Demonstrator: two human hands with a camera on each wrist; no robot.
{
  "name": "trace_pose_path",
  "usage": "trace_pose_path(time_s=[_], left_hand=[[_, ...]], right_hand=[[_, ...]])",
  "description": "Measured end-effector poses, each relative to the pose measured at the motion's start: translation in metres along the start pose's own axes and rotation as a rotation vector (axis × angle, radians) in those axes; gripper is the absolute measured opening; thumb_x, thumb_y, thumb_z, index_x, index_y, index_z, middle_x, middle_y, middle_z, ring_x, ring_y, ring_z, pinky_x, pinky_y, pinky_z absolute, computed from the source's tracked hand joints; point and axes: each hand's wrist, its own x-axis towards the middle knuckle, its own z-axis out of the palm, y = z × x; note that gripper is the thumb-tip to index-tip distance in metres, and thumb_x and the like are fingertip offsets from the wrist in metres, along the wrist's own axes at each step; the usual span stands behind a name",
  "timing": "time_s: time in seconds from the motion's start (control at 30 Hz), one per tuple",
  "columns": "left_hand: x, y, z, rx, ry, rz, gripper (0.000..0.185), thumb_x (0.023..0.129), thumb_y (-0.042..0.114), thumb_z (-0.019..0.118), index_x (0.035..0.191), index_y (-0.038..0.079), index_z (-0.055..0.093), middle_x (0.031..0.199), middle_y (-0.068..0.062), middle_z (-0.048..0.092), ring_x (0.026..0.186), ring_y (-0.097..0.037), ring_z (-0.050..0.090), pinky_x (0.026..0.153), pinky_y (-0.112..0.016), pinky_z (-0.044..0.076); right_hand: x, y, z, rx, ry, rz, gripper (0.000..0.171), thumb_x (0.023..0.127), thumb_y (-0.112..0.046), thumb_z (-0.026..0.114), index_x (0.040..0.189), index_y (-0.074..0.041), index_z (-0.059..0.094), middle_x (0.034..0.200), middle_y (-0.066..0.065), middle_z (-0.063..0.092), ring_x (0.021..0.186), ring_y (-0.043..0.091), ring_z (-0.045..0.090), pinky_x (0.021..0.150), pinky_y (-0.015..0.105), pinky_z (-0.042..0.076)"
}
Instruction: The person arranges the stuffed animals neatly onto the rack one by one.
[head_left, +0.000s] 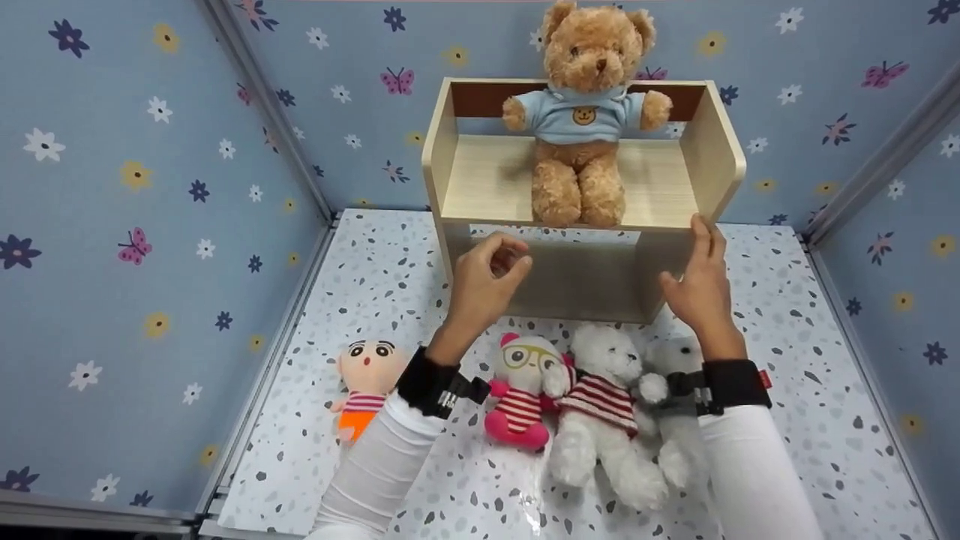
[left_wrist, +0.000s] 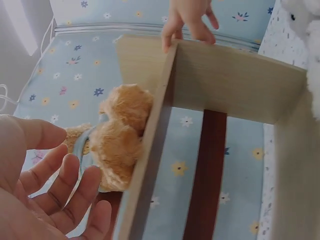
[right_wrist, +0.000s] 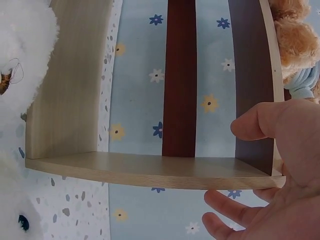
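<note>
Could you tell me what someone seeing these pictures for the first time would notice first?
Most striking is the brown teddy bear in a light blue shirt, sitting upright on the top board of the wooden shelf at the back. The right hand touches the shelf's right front edge, while the left hand hovers just in front of it, holding nothing. Four small plush toys lie in a row on the speckled floor nearer the person.

Tan teddy bear (head_left: 581,112) in pale-blue shirt, light-wood shelf (head_left: 480,176), blue flowered walls (head_left: 150,187)

At the top of your head view, the wooden shelf (head_left: 480,176) carries a brown teddy bear (head_left: 583,112). Below, the speckled table (head_left: 390,247) holds four soft toys (head_left: 600,405).
</note>
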Motion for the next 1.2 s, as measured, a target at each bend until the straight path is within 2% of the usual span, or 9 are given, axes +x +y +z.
trace_pose_path(time_s=[0.17,0.4,0.57,0.67,0.8,0.93,1.0,1.2], left_hand=[[-0.029,-0.024,0.008,-0.019,-0.027,-0.047,0.011,0.095,0.017,0.070,0.105,0.015,0.071,0.087,-0.001,0.067,0.080,-0.013,0.060,0.074,-0.025,0.049],[-0.071,-0.056,0.024,-0.039,-0.045,-0.148,0.012,0.094,0.015,0.069,0.105,0.012,0.071,0.087,-0.003,0.067,0.080,-0.013,0.060,0.076,-0.026,0.051],[-0.103,-0.080,0.034,-0.059,-0.029,-0.249,0.011,0.093,0.013,0.071,0.104,0.011,0.072,0.084,-0.002,0.066,0.077,-0.010,0.059,0.073,-0.023,0.051],[-0.121,-0.094,0.039,-0.070,-0.029,-0.286,0.012,0.092,0.011,0.071,0.103,0.009,0.072,0.083,-0.002,0.066,0.074,-0.009,0.059,0.071,-0.023,0.050],[-0.141,-0.108,0.043,-0.075,-0.028,-0.322,0.014,0.091,0.010,0.071,0.104,0.006,0.072,0.082,-0.004,0.066,0.072,-0.009,0.058,0.070,-0.022,0.050],[-0.159,-0.120,0.044,-0.075,-0.019,-0.362,0.013,0.092,0.011,0.071,0.104,0.005,0.072,0.083,-0.004,0.066,0.073,-0.008,0.058,0.071,-0.021,0.049],[-0.167,-0.124,0.044,-0.073,-0.015,-0.376,0.013,0.092,0.011,0.072,0.104,0.005,0.072,0.084,-0.004,0.066,0.074,-0.008,0.058,0.071,-0.021,0.049],[-0.178,-0.128,0.040,-0.050,0.030,-0.393,0.012,0.091,0.010,0.071,0.102,0.004,0.072,0.083,-0.003,0.066,0.074,-0.008,0.058,0.072,-0.021,0.049]], right_hand=[[-0.001,0.002,0.001,0.002,0.018,-0.022,0.097,0.092,-0.007,0.065,0.165,-0.023,0.004,0.171,0.014,0.005,0.115,0.050,0.051,0.082,0.059,0.046],[-0.002,0.003,0.002,0.001,0.009,-0.014,0.101,0.093,-0.008,0.066,0.165,-0.026,-0.002,0.172,0.014,-0.001,0.124,0.055,0.049,0.088,0.064,0.046],[-0.003,0.004,0.004,-0.005,0.003,-0.014,0.104,0.093,-0.009,0.067,0.165,-0.028,-0.006,0.172,0.016,-0.001,0.111,0.050,0.053,0.081,0.059,0.047],[-0.002,0.004,0.005,0.001,-0.002,-0.016,0.105,0.093,-0.009,0.067,0.165,-0.029,-0.007,0.172,0.016,-0.001,0.103,0.046,0.055,0.076,0.054,0.047],[-0.003,0.005,0.006,0.011,-0.011,-0.016,0.106,0.093,-0.009,0.067,0.164,-0.029,-0.008,0.172,0.017,-0.002,0.107,0.049,0.056,0.078,0.054,0.049],[-0.003,0.005,0.006,0.025,-0.024,-0.011,0.107,0.093,-0.009,0.067,0.164,-0.029,-0.009,0.172,0.016,-0.004,0.122,0.054,0.052,0.083,0.059,0.049],[-0.003,0.005,0.006,0.041,-0.022,-0.009,0.106,0.093,-0.009,0.067,0.164,-0.029,-0.009,0.172,0.016,-0.004,0.124,0.054,0.050,0.084,0.059,0.048],[-0.008,0.007,0.012,0.113,0.024,-0.014,0.103,0.093,-0.007,0.064,0.165,-0.032,-0.006,0.171,0.016,0.000,0.129,0.053,0.049,0.087,0.059,0.046]])
